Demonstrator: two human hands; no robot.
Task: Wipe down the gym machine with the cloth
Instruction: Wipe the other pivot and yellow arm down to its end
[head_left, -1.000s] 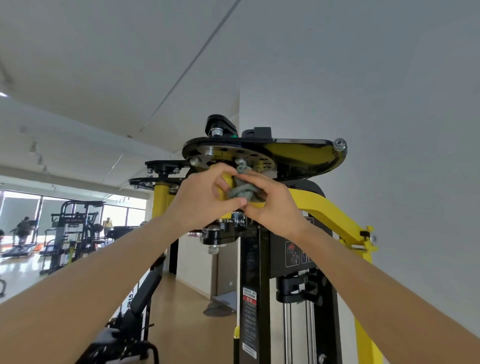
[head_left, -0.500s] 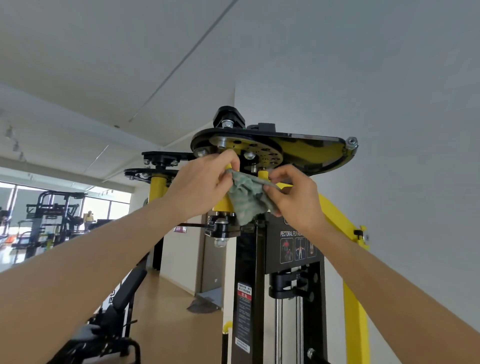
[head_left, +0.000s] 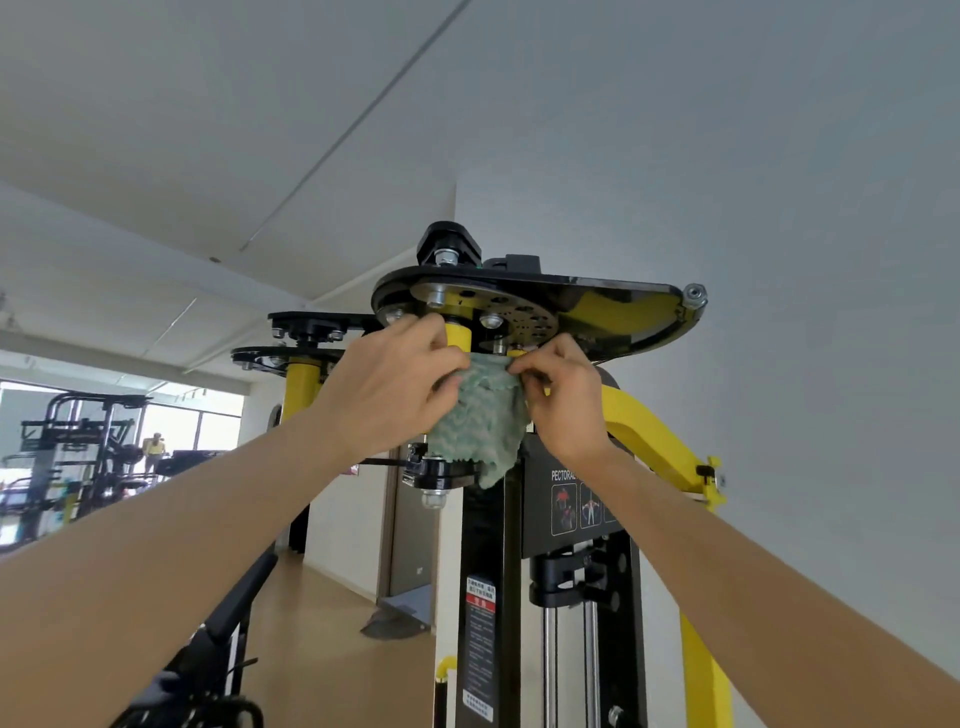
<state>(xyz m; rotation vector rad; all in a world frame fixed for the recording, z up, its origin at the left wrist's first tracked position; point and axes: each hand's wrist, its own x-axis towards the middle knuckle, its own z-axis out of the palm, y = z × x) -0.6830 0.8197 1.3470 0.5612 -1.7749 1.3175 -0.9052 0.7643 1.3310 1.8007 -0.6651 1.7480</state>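
A yellow and black gym machine (head_left: 644, 415) rises in front of me, topped by a black plate with a perforated steel disc (head_left: 524, 312). A green-grey cloth (head_left: 478, 426) hangs spread in front of the yellow pivot post (head_left: 458, 332) just below that plate. My left hand (head_left: 384, 384) grips the cloth's left upper edge with curled fingers. My right hand (head_left: 561, 395) pinches its right upper corner between thumb and forefinger. Both arms reach up from the bottom of the view. The post behind the cloth is mostly hidden.
A white wall stands close on the right. A second yellow post (head_left: 301, 384) with black plates is to the left. A black padded arm (head_left: 228, 623) angles up at lower left. Other gym racks (head_left: 78, 457) and a person (head_left: 155, 449) are far left by windows.
The cloth went from a small bunch between my hands to an opened sheet hanging down. My hands drew apart along its top edge, and the view tilted up slightly.
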